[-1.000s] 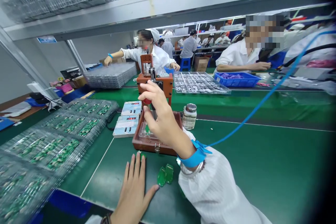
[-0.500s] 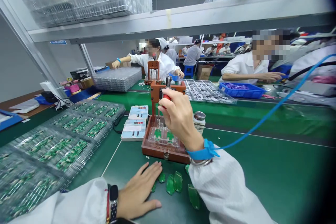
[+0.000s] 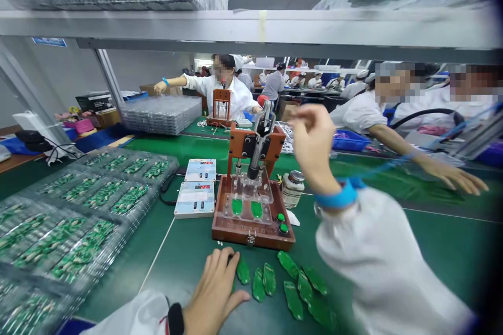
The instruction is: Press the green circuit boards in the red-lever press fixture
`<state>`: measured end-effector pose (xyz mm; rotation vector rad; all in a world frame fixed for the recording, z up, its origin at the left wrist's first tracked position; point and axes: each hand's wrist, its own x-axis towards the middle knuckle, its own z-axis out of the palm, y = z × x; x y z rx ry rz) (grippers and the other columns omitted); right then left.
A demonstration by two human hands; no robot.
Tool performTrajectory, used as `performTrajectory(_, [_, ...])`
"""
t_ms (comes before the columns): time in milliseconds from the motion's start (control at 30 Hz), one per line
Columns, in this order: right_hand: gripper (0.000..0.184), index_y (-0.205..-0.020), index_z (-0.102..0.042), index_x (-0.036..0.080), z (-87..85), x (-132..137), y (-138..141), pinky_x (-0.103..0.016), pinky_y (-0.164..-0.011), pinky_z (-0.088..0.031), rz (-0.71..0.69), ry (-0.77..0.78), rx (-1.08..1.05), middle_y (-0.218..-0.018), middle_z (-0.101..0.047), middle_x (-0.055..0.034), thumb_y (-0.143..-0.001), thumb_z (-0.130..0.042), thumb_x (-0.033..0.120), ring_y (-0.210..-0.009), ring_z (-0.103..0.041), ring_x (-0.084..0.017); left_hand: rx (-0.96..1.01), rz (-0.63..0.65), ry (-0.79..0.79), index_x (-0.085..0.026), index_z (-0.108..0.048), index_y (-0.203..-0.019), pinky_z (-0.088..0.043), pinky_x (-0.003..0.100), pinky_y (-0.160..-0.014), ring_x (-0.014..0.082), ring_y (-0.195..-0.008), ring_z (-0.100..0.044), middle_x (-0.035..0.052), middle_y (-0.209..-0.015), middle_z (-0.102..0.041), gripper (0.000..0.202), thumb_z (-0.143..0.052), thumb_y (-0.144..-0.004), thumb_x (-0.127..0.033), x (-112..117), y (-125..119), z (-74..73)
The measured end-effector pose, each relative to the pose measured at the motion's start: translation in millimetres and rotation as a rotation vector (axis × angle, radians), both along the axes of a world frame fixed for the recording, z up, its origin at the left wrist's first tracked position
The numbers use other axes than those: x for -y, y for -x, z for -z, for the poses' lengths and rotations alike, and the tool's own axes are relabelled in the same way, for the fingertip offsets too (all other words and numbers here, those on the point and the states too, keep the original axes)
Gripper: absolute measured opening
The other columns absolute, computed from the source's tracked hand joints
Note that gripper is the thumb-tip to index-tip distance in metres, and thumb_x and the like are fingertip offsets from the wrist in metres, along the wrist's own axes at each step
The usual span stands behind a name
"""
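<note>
While the left hand [image 3: 211, 285] lay thumb-spread by loose green boards [image 3: 269, 279] in front of the press fixture [image 3: 271, 239] and the blurred right hand [image 3: 316, 144] hung right of it, grip unreadable, a careless left-hand sweep could have scattered them.

The toggle-clamp fixture [image 3: 254, 171] stands lever-up, two green circuit boards [image 3: 257, 209] seated inside. Loose green boards [image 3: 293, 299] lie in front.

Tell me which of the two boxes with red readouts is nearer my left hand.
The front box, closer to your left hand; the other box sits just behind it, farther from you.
</note>
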<state>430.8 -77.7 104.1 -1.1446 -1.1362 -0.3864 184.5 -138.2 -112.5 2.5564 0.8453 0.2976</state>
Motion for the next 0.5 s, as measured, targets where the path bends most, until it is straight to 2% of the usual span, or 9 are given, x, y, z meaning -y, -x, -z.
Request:
performTrajectory(67, [0.009,-0.079,-0.047,0.021,54.9,30.9,7.1,-0.032,-0.068,-0.05,-0.026,0.035,-0.042,-0.081,-0.056,-0.0018,-0.084,-0.047,0.013,-0.075,-0.057,-0.017,0.026,-0.004,-0.003,-0.018,-0.049,-0.134,-0.043,0.048,-0.097,0.0317,-0.115,-0.049,0.0141,-0.128,-0.051,0.05,-0.06,-0.089,-0.037,-1.8,-0.1,3.7])
performTrajectory(133, [0.015,-0.072,-0.045,0.021,103.1,55.6,17.0,-0.032,-0.064,-0.05,-0.058,0.153,-0.011,-0.076,-0.057,-0.0026,-0.086,-0.045,0.015,-0.073,-0.059,-0.018,0.061,-0.004,-0.004,-0.02,-0.05,-0.133,-0.044,0.047,-0.097,0.0312,-0.115,-0.049,0.0131,-0.128,-0.052,0.047,-0.06,-0.089,-0.036,-3.0,0.5,6.1])
performTrajectory(167, [0.016,-0.072,-0.048,0.021,122.0,63.8,21.8,-0.031,-0.061,-0.049,-0.087,0.228,0.022,-0.075,-0.059,-0.0031,-0.087,-0.045,0.016,-0.07,-0.059,-0.018,0.075,-0.005,-0.001,-0.021,-0.05,-0.133,-0.043,0.047,-0.097,0.0314,-0.116,-0.049,0.0129,-0.128,-0.052,0.048,-0.061,-0.089,-0.036,-3.1,0.7,6.5])
performTrajectory(233, [0.014,-0.077,-0.059,0.02,147.4,72.2,29.1,-0.034,-0.063,-0.05,-0.14,0.374,0.111,-0.08,-0.064,-0.0054,-0.087,-0.05,0.02,-0.076,-0.062,-0.022,0.09,-0.017,0.015,-0.022,-0.05,-0.133,-0.043,0.048,-0.098,0.0324,-0.118,-0.048,0.013,-0.13,-0.051,0.05,-0.064,-0.086,-0.035,-2.7,-0.1,6.2])
performTrajectory(300, [0.012,-0.091,-0.067,0.022,158.1,72.6,32.0,-0.043,-0.076,-0.05,-0.196,0.525,0.213,-0.094,-0.067,-0.0081,-0.087,-0.057,0.026,-0.095,-0.061,-0.028,0.095,-0.043,0.044,-0.021,-0.052,-0.131,-0.041,0.05,-0.099,0.0338,-0.119,-0.048,0.0135,-0.13,-0.051,0.052,-0.069,-0.083,-0.034,-1.5,-2.9,5.0])
performTrajectory(367, [0.018,-0.103,-0.069,0.024,159.1,69.1,30.2,-0.051,-0.087,-0.046,-0.24,0.656,0.297,-0.104,-0.067,-0.0095,-0.087,-0.062,0.029,-0.109,-0.056,-0.033,0.099,-0.073,0.086,-0.019,-0.055,-0.128,-0.04,0.051,-0.1,0.0342,-0.119,-0.048,0.0134,-0.13,-0.051,0.052,-0.072,-0.08,-0.031,0.1,-6.9,3.3])
performTrajectory(500, [0.019,-0.104,-0.07,0.026,150.8,60.2,16.8,-0.053,-0.09,-0.045,-0.298,0.799,0.386,-0.111,-0.063,-0.0105,-0.085,-0.068,0.029,-0.109,-0.056,-0.032,0.146,-0.124,0.143,-0.017,-0.058,-0.121,-0.04,0.05,-0.1,0.0319,-0.117,-0.047,0.0121,-0.125,-0.053,0.045,-0.072,-0.078,-0.017,1.9,-13.0,-1.2])
